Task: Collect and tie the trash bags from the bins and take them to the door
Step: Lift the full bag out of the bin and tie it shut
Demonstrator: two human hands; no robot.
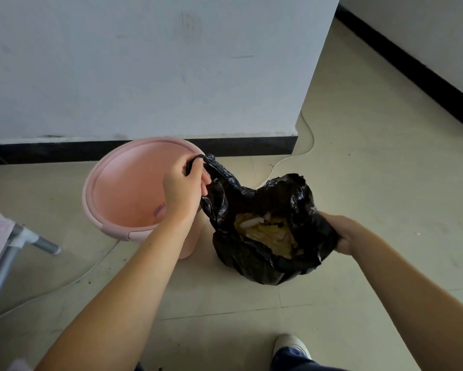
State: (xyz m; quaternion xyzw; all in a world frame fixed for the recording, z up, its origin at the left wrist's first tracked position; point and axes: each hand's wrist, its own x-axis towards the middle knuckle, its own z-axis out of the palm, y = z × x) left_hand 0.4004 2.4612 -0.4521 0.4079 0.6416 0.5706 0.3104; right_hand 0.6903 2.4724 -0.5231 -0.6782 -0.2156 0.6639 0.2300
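A black trash bag [254, 253] rests on the tiled floor just right of a pink bin [110, 188], whose inside is bare. The bag's mouth gapes open and yellowish waste shows inside. My left hand [183, 187] is closed on a twisted handle of the bag and holds it up above the bin's right rim. My right hand [341, 231] grips the bag's right edge lower down, pulling the mouth wide.
A white wall with a black skirting [251, 147] stands right behind the bin. A white cable [309, 135] snakes along the floor past the wall's corner. A metal frame leg [37, 243] sticks in at the left. My shoe [290, 345] is at the bottom.
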